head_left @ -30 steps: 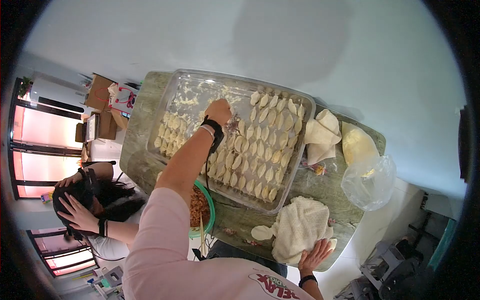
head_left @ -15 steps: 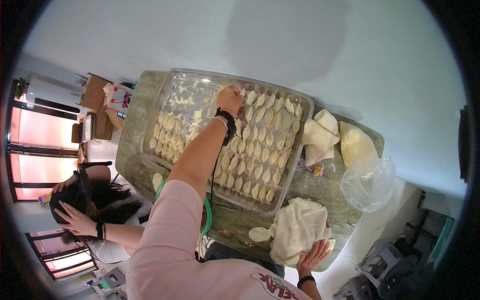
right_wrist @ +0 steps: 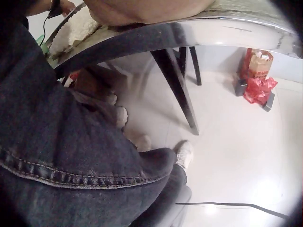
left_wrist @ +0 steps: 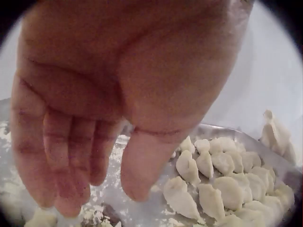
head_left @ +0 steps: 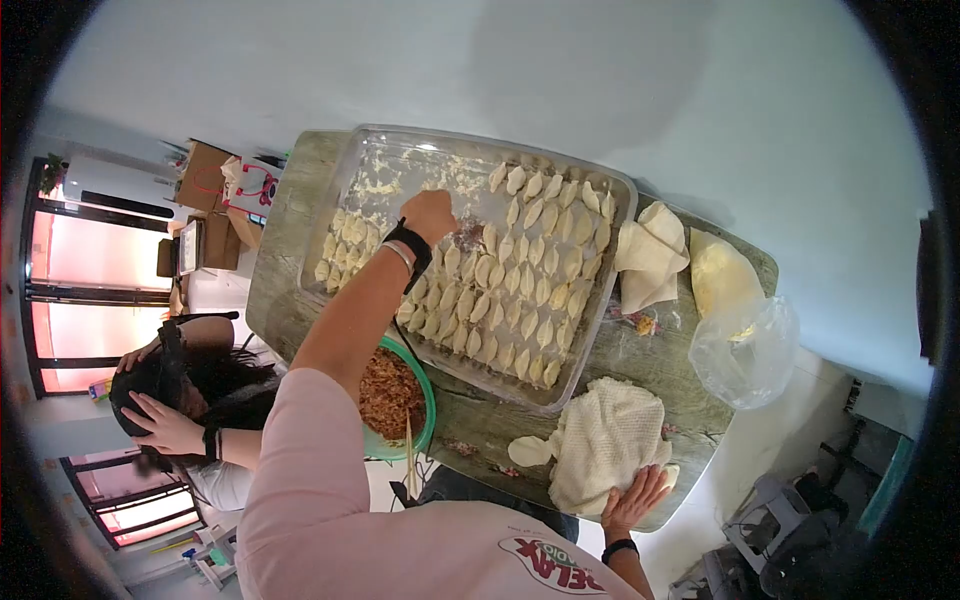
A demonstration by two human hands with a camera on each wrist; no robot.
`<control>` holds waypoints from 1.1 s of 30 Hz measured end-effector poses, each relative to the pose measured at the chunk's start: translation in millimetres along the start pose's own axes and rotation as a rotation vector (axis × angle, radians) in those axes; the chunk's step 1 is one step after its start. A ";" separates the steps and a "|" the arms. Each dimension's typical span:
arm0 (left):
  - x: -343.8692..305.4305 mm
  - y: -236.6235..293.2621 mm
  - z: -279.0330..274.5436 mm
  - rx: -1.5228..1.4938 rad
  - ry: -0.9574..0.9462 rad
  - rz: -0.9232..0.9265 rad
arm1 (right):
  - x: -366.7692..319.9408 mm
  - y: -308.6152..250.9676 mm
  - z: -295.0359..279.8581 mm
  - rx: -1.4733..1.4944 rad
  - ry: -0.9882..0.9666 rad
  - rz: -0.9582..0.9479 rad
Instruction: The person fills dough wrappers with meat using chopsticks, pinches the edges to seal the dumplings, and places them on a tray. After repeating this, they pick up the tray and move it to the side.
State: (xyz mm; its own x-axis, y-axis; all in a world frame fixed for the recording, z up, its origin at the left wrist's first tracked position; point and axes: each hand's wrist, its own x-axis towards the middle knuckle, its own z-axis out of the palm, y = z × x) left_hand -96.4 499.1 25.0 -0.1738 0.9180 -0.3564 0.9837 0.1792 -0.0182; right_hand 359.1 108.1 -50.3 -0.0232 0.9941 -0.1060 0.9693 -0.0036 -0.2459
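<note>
My left hand [head_left: 428,215] is held over the large clear tray [head_left: 395,160], just left of the rows of dumplings [head_left: 543,291]. In the left wrist view, that hand [left_wrist: 118,85] has loosely extended fingers [left_wrist: 57,156] and a thumb set apart, with nothing between them. Dumplings [left_wrist: 227,191] lie in close rows on the thumb's side, and white flour dusts the tray bottom below. My right hand [head_left: 637,497] rests flat, fingers spread, at the edge of a bunched cream towel [head_left: 608,435] near the table's front edge.
A green bowl [head_left: 430,400] of minced filling [head_left: 388,390] with chopsticks [head_left: 409,450] sits under my left arm. A round dough wrapper [head_left: 528,450] lies beside the towel. Right of the tray are a folded cloth [head_left: 650,255] and dough in a plastic bag [head_left: 745,355]. Another person [head_left: 185,410] is at the left.
My left hand went up and right to the top row, then came back left and down. A dumpling now lies at that row's left end. The right hand stayed at the towel.
</note>
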 end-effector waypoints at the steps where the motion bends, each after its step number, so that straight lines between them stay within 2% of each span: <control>1: -2.6 -1.2 0.2 0.097 -0.104 -0.031 | 0.2 -0.3 -0.4 -0.006 0.002 -0.003; 2: -5.1 -1.5 1.3 0.095 -0.101 -0.032 | 0.2 -0.6 -0.3 -0.006 0.005 -0.005; 5: -12.9 5.5 3.5 0.155 -0.245 -0.041 | -0.6 0.2 0.1 -0.010 -0.011 0.014; 12: -16.1 17.8 9.5 0.246 -0.329 -0.123 | -0.8 0.3 -0.7 -0.006 -0.016 0.014; 14: -16.8 18.7 11.8 0.155 -0.201 -0.097 | -1.0 0.2 0.3 -0.007 -0.014 0.019; 18: 2.9 16.1 23.4 0.048 -0.089 -0.064 | -0.2 -0.7 0.5 -0.010 -0.006 0.023; 20: 19.9 15.3 31.9 -0.143 0.051 -0.093 | -0.1 -1.2 -0.6 -0.006 -0.011 0.024; 23: 20.1 25.3 26.8 -0.292 0.104 -0.067 | 0.1 -0.9 -1.4 -0.006 -0.009 0.019; 27: 18.3 32.7 33.0 -0.326 0.124 -0.098 | -2.0 1.2 0.6 -0.010 -0.017 0.016; 33: 21.9 40.5 38.8 -0.390 0.194 0.000 | 1.0 -2.7 -3.0 -0.005 -0.007 0.015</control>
State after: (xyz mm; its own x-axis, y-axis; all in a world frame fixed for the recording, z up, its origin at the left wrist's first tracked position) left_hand -58.5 512.8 -19.8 -0.2164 0.9607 -0.1737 0.8987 0.2655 0.3492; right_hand 357.2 109.4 -46.9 -0.0107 0.9932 -0.1162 0.9708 -0.0175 -0.2391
